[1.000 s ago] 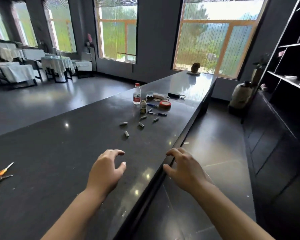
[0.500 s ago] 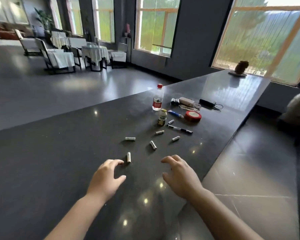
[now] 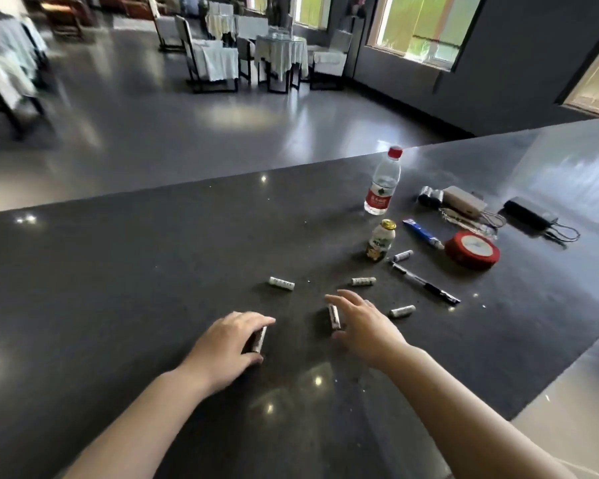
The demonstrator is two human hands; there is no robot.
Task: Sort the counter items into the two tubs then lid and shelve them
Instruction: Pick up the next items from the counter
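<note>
Six small batteries lie loose on the dark table [image 3: 118,271], and both my hands are down among the nearest two. Left hand [image 3: 227,344]: fingers curled over the near-left battery [image 3: 259,338], thumb under, closing on it but I cannot tell if it is lifted clear. That one's long axis runs roughly 12 to 6, tipped slightly toward 1. Right hand [image 3: 363,328]: fingers spread and released, nothing held; the near-right battery [image 3: 333,316] sits just off the fingertips at about 9 o'clock from the palm, axis near 12 to 6, so the pinch should come across it from the sides. Other batteries farther out: one at 11 [image 3: 281,282], one at 12 [image 3: 363,281], one at 2 [image 3: 402,311], one up by the small jar [image 3: 381,240]. Water bottle [image 3: 382,183], pen [image 3: 426,283], red tape roll [image 3: 471,250] beyond. No tubs in view; sorting has barely begun, by my reckoning.
</note>
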